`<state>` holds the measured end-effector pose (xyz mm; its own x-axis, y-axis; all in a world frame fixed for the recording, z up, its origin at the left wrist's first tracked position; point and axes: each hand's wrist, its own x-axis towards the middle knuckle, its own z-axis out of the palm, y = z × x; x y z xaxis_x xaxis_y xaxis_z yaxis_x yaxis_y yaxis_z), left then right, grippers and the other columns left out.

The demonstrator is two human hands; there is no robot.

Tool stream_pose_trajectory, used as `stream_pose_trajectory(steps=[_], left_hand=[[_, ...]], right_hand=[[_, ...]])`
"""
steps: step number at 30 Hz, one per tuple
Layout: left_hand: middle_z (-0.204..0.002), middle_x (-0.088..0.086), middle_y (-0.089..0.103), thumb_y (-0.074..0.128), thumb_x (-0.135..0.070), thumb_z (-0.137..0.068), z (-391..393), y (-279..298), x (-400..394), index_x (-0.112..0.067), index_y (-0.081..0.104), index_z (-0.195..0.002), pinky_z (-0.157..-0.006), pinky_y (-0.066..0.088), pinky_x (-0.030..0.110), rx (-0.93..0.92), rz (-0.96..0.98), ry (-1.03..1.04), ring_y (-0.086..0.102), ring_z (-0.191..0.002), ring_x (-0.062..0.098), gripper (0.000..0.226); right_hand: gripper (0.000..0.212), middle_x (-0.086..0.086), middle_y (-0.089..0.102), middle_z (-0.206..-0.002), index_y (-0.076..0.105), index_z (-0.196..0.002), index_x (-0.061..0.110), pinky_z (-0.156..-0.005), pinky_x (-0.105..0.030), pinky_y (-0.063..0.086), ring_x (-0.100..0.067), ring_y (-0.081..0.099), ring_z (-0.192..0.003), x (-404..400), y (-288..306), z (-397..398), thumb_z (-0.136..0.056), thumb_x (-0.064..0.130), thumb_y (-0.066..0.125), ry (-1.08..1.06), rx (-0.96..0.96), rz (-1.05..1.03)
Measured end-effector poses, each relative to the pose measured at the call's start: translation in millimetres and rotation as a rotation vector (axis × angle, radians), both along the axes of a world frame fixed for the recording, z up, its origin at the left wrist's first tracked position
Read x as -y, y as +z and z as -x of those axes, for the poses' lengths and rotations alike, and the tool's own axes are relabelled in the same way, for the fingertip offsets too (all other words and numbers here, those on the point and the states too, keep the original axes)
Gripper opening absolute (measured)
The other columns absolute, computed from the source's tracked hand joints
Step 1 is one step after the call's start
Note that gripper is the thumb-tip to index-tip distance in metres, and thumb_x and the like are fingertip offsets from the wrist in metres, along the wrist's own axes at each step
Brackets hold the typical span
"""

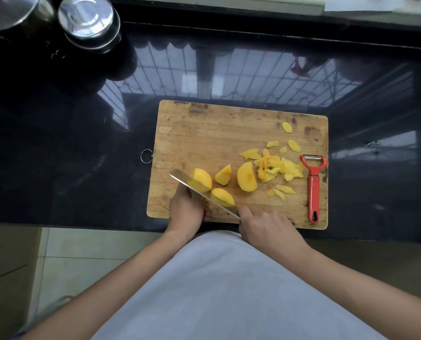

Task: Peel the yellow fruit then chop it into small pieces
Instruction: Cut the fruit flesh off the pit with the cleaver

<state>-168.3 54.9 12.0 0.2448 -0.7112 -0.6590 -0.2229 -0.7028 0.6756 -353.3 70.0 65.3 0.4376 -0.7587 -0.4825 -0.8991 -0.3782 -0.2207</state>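
Note:
A wooden cutting board (204, 133) lies on the black counter. Peeled yellow fruit lies on it in chunks: one at the left (202, 179), one near the front (223, 196), a small wedge (223, 176) and a bigger half (246, 176). My right hand (266, 225) grips the handle of a knife whose blade (180, 180) runs diagonally between the left chunk and the front chunk. Just left of the blade, my left hand (186, 208) rests on the board by the fruit, fingertips hidden under the blade. A pile of yellow peel (278, 168) sits to the right.
A red peeler (313, 190) lies along the board's right edge. Two steel lidded pots (89, 20) stand at the counter's far left. The counter's front edge runs just below the board, tiled floor beneath.

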Motion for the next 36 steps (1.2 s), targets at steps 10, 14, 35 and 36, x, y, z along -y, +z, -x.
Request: stream_pose_trajectory(steps=[10, 14, 35, 36], left_hand=[[-0.089, 0.019, 0.063, 0.041, -0.037, -0.11, 3.5, 7.8, 16.9, 0.0, 0.055, -0.102, -0.04, 0.047, 0.023, -0.012, -0.029, 0.002, 0.065, -0.049, 0.015, 0.041], [-0.082, 0.016, 0.062, 0.042, -0.034, -0.109, 2.1, 9.5, 17.3, 0.002, 0.057, -0.102, -0.041, 0.042, 0.02, -0.001, 0.013, 0.0, 0.057, -0.043, 0.004, 0.04], [-0.086, 0.025, 0.069, 0.044, -0.036, -0.101, 1.7, 15.9, 23.2, -0.009, 0.056, -0.09, -0.059, 0.063, 0.049, -0.058, -0.037, 0.012, 0.072, -0.068, 0.04, 0.031], [-0.085, 0.025, 0.07, 0.043, -0.03, -0.104, 2.1, 16.4, 23.6, -0.009, 0.056, -0.093, -0.056, 0.063, 0.043, -0.08, -0.042, 0.023, 0.073, -0.063, 0.035, 0.027]], right_hand=[[0.018, -0.002, 0.048, -0.076, 0.036, -0.088, 0.017, -0.055, -0.038, 0.032, -0.035, 0.046, -0.068, 11.0, 9.6, -3.1, -0.104, 0.023, 0.039, -0.176, 0.023, -0.144], [0.019, -0.002, 0.05, -0.076, 0.034, -0.087, 0.018, -0.051, -0.036, 0.032, -0.035, 0.052, -0.07, 8.8, 7.4, -6.9, -0.104, 0.024, 0.038, -0.167, 0.011, -0.131], [0.016, 0.0, 0.036, -0.063, 0.042, -0.087, 0.016, -0.055, -0.038, 0.035, -0.03, 0.046, -0.062, 32.6, -8.5, -20.5, -0.101, 0.014, 0.047, -0.168, 0.036, -0.082], [0.015, 0.0, 0.037, -0.064, 0.043, -0.087, 0.016, -0.056, -0.039, 0.036, -0.031, 0.047, -0.064, 34.6, -12.4, -23.0, -0.101, 0.014, 0.047, -0.177, 0.044, -0.094]])
